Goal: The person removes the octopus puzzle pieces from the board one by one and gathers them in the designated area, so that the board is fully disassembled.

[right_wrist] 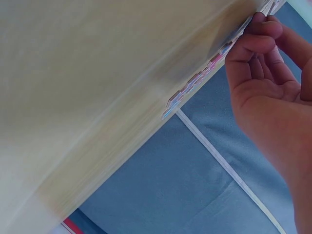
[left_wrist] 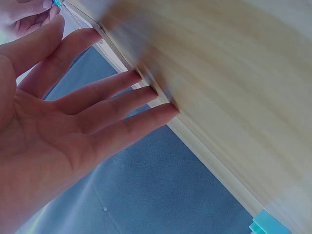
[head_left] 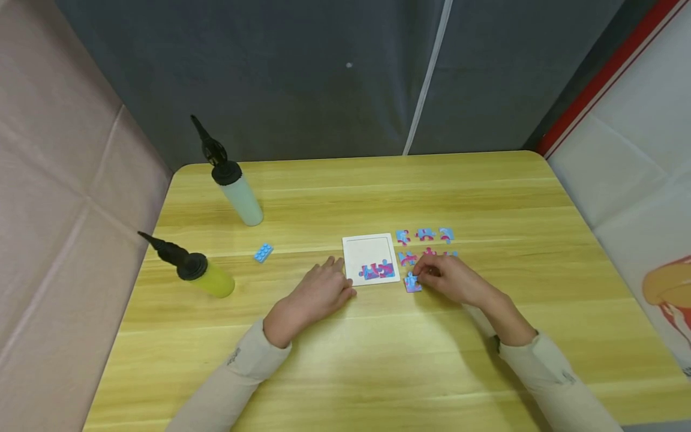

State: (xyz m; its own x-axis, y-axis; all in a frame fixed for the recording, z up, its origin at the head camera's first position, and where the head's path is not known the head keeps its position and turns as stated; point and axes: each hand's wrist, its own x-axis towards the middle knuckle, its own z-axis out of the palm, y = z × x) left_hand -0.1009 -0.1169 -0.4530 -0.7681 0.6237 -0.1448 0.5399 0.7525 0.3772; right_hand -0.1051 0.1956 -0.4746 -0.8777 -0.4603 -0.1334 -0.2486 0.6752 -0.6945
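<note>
A white square puzzle tray [head_left: 369,239] lies on the table, with joined blue-and-pink jigsaw pieces [head_left: 378,270] in its lower right part. My left hand [head_left: 323,289] rests at the tray's left edge. In the left wrist view the fingers of that hand [left_wrist: 73,117] are straight and spread, their tips down at the tray and table. Just right of the tray, my right hand [head_left: 450,279] pinches a blue-and-pink jigsaw piece [head_left: 412,283] between thumb and finger. The right wrist view shows this hand [right_wrist: 268,73] with its other fingers curled; the piece is mostly hidden there.
Loose jigsaw pieces [head_left: 425,234] lie in rows right of the tray, some partly covered by the right hand. A blue toy brick [head_left: 263,252] lies to the left. Farther left are a pale green bottle [head_left: 243,201] and a yellow-green bottle [head_left: 215,282], both with black tops.
</note>
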